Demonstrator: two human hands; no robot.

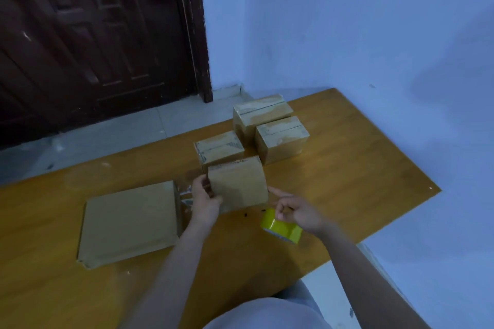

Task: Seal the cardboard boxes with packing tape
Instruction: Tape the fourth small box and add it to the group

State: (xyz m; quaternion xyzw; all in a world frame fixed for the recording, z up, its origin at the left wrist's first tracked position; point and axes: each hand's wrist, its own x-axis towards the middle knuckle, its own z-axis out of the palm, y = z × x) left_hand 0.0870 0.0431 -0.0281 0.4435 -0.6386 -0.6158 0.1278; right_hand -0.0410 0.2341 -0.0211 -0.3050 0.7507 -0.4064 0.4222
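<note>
A small cardboard box (238, 184) stands tilted on the wooden table (361, 168), its plain side facing me. My left hand (204, 201) grips its left edge. My right hand (296, 211) holds a yellow roll of packing tape (280, 228) just right of the box, with the index finger stretched out and touching the box's right edge. Three more small boxes stand behind: one (217, 148) directly behind the held box, one (282, 139) to the right, one (260, 112) farthest back. Their tops look glossy, as if taped.
A large flat cardboard box (131, 222) lies on the table to the left, with crumpled clear tape (185, 196) at its right edge. A dark wooden door (93, 35) and a blue wall stand beyond the table. The table's right edge runs diagonally near the wall.
</note>
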